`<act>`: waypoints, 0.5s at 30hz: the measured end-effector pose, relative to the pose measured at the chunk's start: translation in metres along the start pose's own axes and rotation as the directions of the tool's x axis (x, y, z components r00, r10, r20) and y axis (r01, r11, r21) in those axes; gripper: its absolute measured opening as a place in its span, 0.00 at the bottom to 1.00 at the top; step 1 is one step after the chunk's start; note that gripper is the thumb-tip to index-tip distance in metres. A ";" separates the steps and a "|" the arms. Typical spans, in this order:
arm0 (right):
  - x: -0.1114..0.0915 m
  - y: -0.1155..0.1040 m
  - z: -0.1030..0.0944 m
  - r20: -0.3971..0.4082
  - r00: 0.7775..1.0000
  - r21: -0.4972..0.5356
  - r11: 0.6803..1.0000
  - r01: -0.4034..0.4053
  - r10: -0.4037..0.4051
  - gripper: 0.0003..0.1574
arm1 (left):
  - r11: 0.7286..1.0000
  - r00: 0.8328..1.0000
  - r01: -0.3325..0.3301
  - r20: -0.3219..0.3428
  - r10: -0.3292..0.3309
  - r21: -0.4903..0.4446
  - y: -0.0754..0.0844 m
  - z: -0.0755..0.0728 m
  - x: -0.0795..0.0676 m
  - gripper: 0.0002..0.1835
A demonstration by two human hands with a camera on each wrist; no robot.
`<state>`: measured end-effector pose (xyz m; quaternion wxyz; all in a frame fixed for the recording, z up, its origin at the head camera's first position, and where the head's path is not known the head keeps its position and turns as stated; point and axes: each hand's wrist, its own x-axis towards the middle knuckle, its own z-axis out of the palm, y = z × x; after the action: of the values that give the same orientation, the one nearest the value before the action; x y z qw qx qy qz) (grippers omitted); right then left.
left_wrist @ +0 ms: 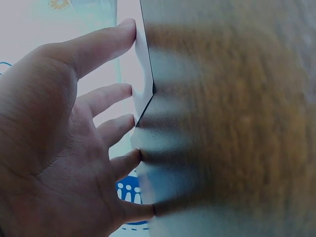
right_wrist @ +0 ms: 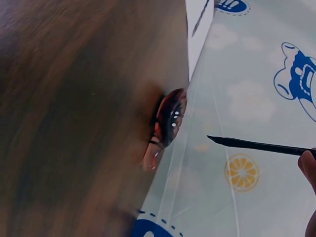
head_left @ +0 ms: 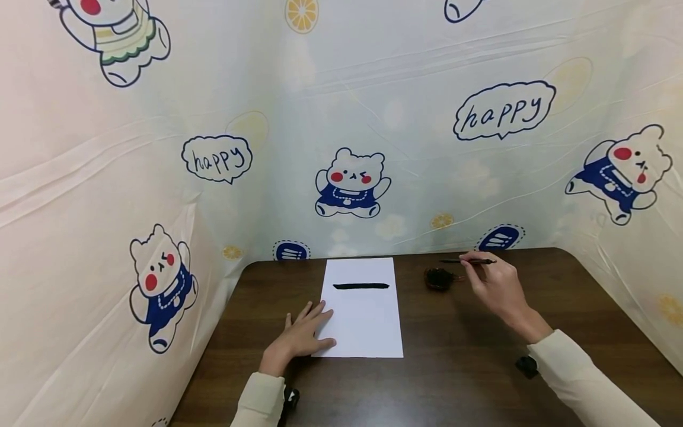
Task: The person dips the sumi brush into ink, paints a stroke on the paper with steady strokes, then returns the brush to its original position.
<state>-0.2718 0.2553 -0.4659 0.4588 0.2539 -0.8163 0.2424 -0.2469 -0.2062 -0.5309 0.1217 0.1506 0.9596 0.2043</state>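
A white sheet of paper (head_left: 363,326) lies on the table, with one thick black horizontal stroke (head_left: 360,286) across its upper part. My left hand (head_left: 304,332) rests at the sheet's left edge, fingers spread, the thumb and some fingertips on the paper; the left wrist view shows that hand (left_wrist: 64,133) from the palm side. My right hand (head_left: 496,284) pinches a slim dark writing brush (head_left: 469,261) over the table's far right. Its pointed black tip (right_wrist: 217,139) aims left, apart from a small dark ink dish (right_wrist: 170,116) with a reddish-brown stem.
Dark brown wooden tabletop (head_left: 453,367) lies under everything, its far edge meeting a hanging cloth (head_left: 416,130) printed with bears, orange slices and "happy" bubbles. The cloth also hangs along the left and right sides. Small black devices sit at both wrists.
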 end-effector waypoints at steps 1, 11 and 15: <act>-0.001 0.001 -0.001 0.011 1.000 -0.010 1.000 0.003 -0.003 0.36 | 1.000 1.000 0.000 -0.001 0.000 0.001 0.000 0.000 0.000 0.43; -0.013 0.013 -0.008 0.088 0.991 -0.067 0.992 0.105 -0.099 0.35 | 1.000 1.000 -0.001 -0.001 0.001 0.008 -0.002 0.001 0.001 0.43; -0.017 0.015 -0.009 0.073 0.985 -0.057 0.986 0.159 -0.155 0.33 | 1.000 1.000 0.003 0.000 -0.003 0.007 -0.001 0.000 0.000 0.43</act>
<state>-0.2680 0.2755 -0.4791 0.4559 0.3112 -0.8161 0.1710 -0.2472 -0.2067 -0.5317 0.1215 0.1494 0.9605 0.2010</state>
